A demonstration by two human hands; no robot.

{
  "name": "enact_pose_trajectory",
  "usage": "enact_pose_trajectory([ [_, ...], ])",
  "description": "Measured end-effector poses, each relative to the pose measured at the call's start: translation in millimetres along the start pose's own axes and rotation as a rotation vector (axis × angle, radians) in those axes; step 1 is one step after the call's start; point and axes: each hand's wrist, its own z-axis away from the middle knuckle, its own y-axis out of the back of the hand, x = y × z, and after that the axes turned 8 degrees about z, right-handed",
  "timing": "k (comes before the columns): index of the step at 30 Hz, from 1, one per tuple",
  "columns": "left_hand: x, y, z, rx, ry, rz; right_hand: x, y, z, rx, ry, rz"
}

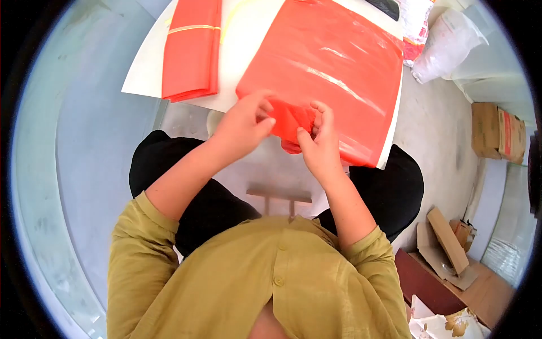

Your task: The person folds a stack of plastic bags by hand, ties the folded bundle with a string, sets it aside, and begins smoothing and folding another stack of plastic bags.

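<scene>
A flat stack of red plastic bags point(339, 68) lies on the white table, its near edge bunched and hanging over the front. My right hand point(320, 141) grips the gathered red plastic at that edge between thumb and curled fingers. Just left of it, my left hand point(243, 124) is by the same edge, slightly blurred, with its thumb and bent fingers apart and nothing visible between them. A folded red bundle point(191, 62) with a yellow band around it lies at the table's left.
The white table point(144, 68) ends just in front of my knees. On the far right are a white plastic bag point(449, 42) and a cardboard box point(491, 130). Loose cardboard point(443, 248) rests on a brown wooden surface point(491, 288) at lower right.
</scene>
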Motion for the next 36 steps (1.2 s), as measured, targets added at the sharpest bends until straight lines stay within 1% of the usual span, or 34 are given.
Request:
enact_pose_trajectory([
  [1,-1,-9,-4,-0.027,-0.08,-0.105,7,1,-1,0.014,-0.002,-0.016],
  [2,-1,-14,-8,-0.088,-0.119,-0.174,15,2,-2,0.026,-0.005,-0.032],
  [3,-3,-19,-10,-0.095,-0.195,-0.245,18,3,-3,0.039,-0.007,-0.049],
  [5,-9,-28,-12,-0.108,-0.347,-0.385,20,7,-3,0.033,-0.04,0.024],
  [6,-10,-30,-13,-0.118,-0.361,-0.41,21,8,-3,0.028,-0.055,0.06],
  [9,-14,-35,-17,-0.146,-0.392,-0.482,23,12,-5,0.027,0.025,0.253],
  [12,-14,-36,-21,-0.171,-0.384,-0.538,9,21,0,-0.014,-0.04,0.496],
  [15,-15,-36,-23,-0.188,-0.362,-0.559,15,29,20,0.054,-0.094,0.378],
  [18,-16,-35,-21,-0.194,-0.378,-0.553,44,38,47,-0.119,-0.294,0.24],
  [21,-15,-36,-22,-0.217,-0.375,-0.559,79,19,75,-0.076,-0.277,-0.042],
  [23,-11,-34,-19,-0.239,-0.374,-0.57,92,13,76,-0.119,-0.335,-0.27],
  [25,-15,-33,-21,-0.269,-0.389,-0.561,90,7,74,-0.14,-0.384,-0.467],
  [28,-14,-30,-21,-0.313,-0.406,-0.563,94,-2,70,-0.125,-0.335,-0.489],
  [31,-14,-23,-21,-0.384,-0.437,-0.611,90,-3,73,-0.109,-0.358,-0.532],
  [35,-1,-16,-14,-0.465,-0.523,-0.665,64,4,82,-0.042,-0.358,-0.628],
  [36,-1,-17,-12,-0.445,-0.545,-0.662,59,6,82,-0.034,-0.353,-0.67],
])
